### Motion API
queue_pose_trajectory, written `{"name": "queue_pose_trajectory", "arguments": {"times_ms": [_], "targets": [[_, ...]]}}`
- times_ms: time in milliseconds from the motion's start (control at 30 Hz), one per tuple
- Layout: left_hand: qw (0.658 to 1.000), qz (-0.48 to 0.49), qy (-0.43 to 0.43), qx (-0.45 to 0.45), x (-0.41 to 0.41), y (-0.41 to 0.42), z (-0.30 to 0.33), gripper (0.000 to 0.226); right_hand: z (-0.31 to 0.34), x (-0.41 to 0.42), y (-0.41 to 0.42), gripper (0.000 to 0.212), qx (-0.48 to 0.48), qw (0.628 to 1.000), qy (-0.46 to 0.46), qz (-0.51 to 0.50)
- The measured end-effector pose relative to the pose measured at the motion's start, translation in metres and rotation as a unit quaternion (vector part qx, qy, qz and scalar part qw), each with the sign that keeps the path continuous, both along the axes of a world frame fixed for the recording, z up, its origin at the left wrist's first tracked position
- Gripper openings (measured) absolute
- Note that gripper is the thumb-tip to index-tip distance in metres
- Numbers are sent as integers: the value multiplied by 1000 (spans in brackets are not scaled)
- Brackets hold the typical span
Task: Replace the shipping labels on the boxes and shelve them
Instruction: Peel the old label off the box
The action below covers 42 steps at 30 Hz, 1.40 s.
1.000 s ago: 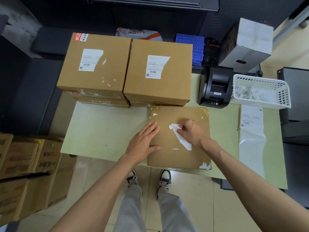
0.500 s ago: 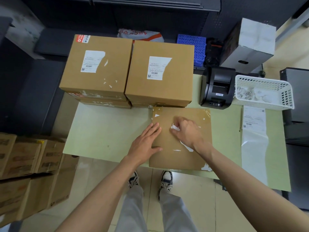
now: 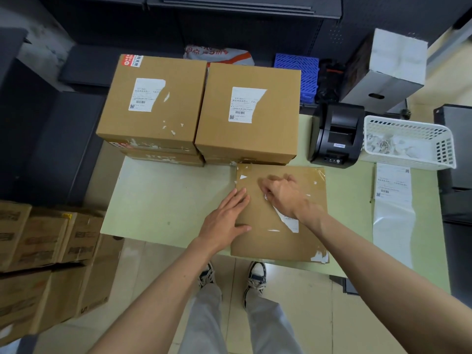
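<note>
Pale green surface (image 3: 166, 200): at its near edge, left hand (image 3: 224, 218) presses flat-fingered on a flat box (image 3: 268, 241); right hand (image 3: 283, 194) pinches its torn label (image 3: 287, 221).

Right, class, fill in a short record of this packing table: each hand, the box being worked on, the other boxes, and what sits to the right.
left hand: flat on the near box, fingers straight
right hand: fingers curled, picking at the old label
near box: flat on the table, label scraps left
old label: torn, partly peeled
stacked boxes: behind, torn labels on top
label printer: black, right of the stacks
basket: white, holds crumpled paper
new label strip: lies on the table below the basket
</note>
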State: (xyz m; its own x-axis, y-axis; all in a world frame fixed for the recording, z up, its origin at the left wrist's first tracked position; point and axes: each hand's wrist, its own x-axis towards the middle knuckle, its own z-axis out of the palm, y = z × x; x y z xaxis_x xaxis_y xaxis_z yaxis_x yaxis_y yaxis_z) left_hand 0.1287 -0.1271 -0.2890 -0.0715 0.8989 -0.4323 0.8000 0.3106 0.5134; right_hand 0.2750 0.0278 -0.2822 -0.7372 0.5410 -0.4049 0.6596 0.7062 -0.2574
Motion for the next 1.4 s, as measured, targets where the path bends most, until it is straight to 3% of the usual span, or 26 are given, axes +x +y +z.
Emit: {"name": "queue_pose_trajectory", "arguments": {"times_ms": [167,433,667,867,1067,1400], "targets": [[1000,3,-3,-3,-1,-1,-1,85,2,10,1,5,-10,1000,12,18],[1000,7,-11,0,0,-1,0,85,6,21,-10,3,11,998,56,-37],[1000,10,-13,-2,-1,-1,-1,84,5,-2,-23,43,45,982,6,-182],[1000,9,-12,-1,0,-2,0,85,2,-9,-31,30,5,965,-1,-264],[1000,11,-6,-7,1,-2,1,87,5,11,-26,23,-85,935,72,-338],[1000,13,-10,-14,2,-1,0,86,13,13,-37,32,-69,941,98,-316]]}}
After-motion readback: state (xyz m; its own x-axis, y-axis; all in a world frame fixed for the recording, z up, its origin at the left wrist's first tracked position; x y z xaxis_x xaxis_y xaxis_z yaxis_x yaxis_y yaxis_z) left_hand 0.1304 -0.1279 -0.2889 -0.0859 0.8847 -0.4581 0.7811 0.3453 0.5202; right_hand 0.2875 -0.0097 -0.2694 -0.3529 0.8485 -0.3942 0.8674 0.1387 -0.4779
